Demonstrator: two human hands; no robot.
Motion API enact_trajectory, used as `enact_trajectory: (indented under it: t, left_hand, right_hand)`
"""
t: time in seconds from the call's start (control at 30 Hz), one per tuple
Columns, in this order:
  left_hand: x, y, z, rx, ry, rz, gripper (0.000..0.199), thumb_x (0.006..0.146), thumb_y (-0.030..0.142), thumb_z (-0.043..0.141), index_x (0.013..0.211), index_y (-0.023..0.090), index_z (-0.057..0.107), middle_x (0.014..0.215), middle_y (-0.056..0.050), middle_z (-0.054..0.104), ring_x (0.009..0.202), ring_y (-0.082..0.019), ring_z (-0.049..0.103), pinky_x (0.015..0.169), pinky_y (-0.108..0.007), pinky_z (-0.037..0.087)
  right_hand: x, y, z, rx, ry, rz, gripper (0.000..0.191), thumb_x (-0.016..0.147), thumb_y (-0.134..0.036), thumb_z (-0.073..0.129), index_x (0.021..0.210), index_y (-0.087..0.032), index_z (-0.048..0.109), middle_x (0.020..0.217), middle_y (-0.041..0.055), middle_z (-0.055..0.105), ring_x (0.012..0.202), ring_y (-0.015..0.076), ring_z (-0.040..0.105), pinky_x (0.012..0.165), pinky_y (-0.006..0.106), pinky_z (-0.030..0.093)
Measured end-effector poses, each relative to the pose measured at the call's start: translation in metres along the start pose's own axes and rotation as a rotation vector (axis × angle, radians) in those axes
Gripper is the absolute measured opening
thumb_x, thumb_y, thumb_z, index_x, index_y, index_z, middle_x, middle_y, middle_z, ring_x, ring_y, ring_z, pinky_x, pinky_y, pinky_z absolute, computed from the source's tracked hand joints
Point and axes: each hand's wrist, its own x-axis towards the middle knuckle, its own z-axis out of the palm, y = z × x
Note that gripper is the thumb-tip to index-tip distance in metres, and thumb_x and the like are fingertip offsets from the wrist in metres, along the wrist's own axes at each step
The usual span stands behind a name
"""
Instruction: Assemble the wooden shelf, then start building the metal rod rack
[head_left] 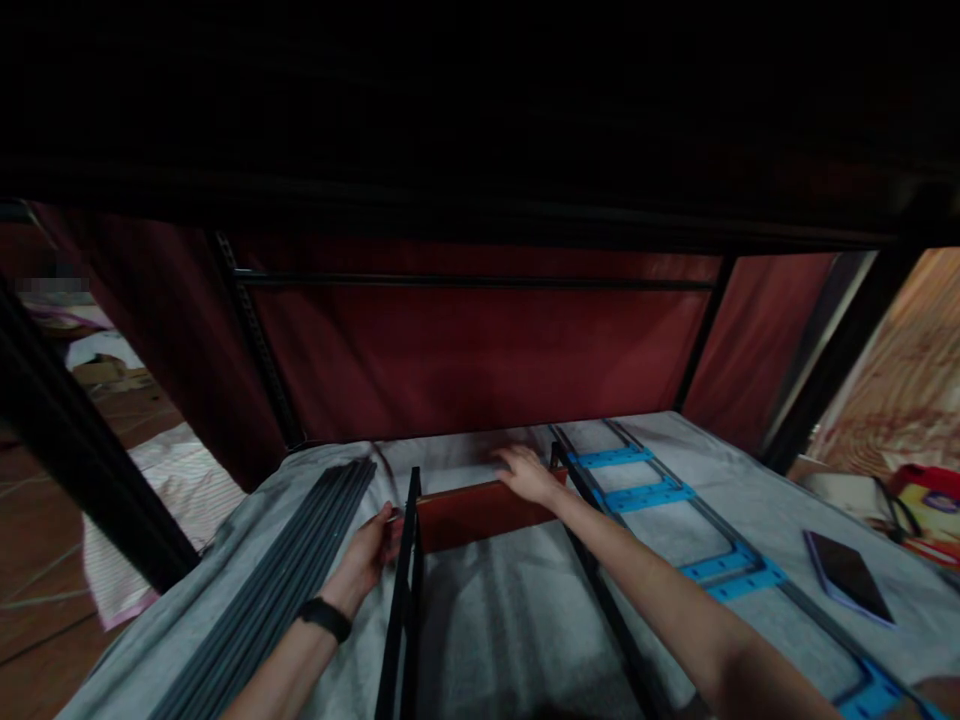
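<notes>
Two black metal side frames [401, 600] stand on a grey sheet, joined near their far ends by a reddish-brown board [480, 515]. My left hand [373, 545], with a black band on its wrist, is at the outer side of the left frame near the board's end. Its fingers are partly hidden and dim, so its grip is unclear. My right hand [529, 475] is over the board's upper edge near its right end, with fingers spread and nothing visible in them. The right frame [600, 590] runs beneath my right forearm.
Grey rods [277, 590] lie bundled on the left. Rails with blue brackets [652, 495] lie on the right, beside a phone [847, 577]. A red curtain [480, 350] hangs behind a black bar. Dark posts [840, 350] stand at both sides, under a dark overhead surface.
</notes>
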Motion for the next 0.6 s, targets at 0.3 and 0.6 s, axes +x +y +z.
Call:
enact_trajectory:
  t: [0.3,0.6]
  left_hand:
    - [-0.002,0.016,0.029,-0.11,-0.007,-0.159,0.018,0.095,0.034,0.057,0.095,0.015,0.056,0.072,-0.002,0.062,0.053,-0.014,0.065,0.049,-0.026,0.058]
    - [0.006,0.009,0.039,-0.117,-0.019,-0.043,0.018,0.092,0.016,0.061,0.107,0.012,0.054,0.083,-0.006,0.064,0.058,-0.015,0.07,0.051,-0.025,0.061]
  right_hand:
    - [-0.056,0.103,-0.053,0.428,0.091,0.482,0.033,0.096,-0.031,0.038,0.103,-0.016,0.066,0.091,0.0106,0.073,0.088,0.0222,0.069,0.076,0.034,0.055]
    - [-0.055,0.119,-0.017,0.966,0.244,0.594,0.027,0.093,-0.022,0.05,0.12,-0.018,0.052,0.104,0.0071,0.067,0.082,0.0128,0.072,0.079,0.029,0.061]
